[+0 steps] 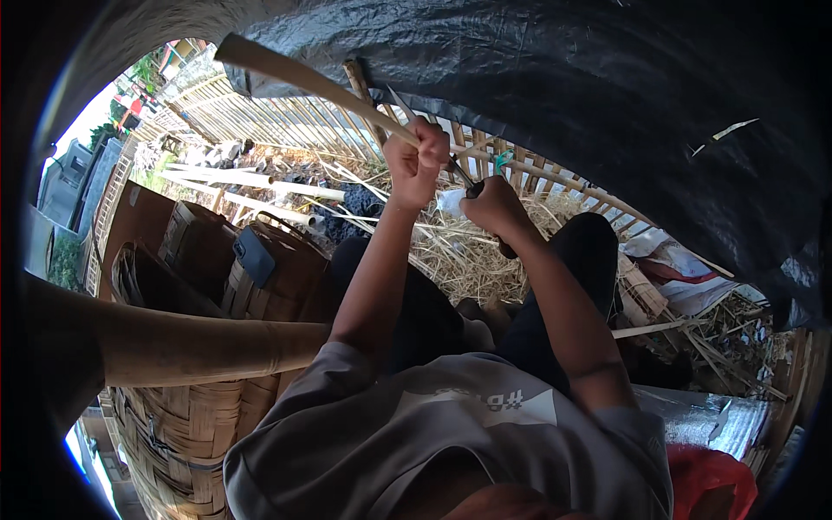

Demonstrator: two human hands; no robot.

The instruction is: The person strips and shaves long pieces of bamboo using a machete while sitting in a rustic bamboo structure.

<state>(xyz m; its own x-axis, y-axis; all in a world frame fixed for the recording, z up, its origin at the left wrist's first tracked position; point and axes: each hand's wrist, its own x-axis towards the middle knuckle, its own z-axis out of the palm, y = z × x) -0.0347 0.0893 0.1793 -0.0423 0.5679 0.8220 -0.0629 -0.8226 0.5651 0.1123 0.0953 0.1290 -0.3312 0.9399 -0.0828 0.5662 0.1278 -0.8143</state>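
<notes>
My left hand [416, 160] is closed round a long, pale bamboo strip [303, 78], which slants up to the far left. In my right hand [498, 211] is a knife [460, 171], gripped by its dark handle. Its blade runs up and left past my left hand, and what looks like its pointed tip shows beyond the knuckles. My left fingers hide the middle of the blade and the strip's near end, so I cannot tell whether the two touch there. Both hands are above my knees, over a litter of bamboo shavings [472, 251].
A bamboo slat fence [286, 121] runs behind, under a black tarp [537, 52]. Left are a thick bamboo pole [208, 351], a woven basket [195, 433] and a phone [253, 256] lying on basketwork. Bamboo poles [251, 182] lie beyond; a red plastic bag [712, 481] is lower right.
</notes>
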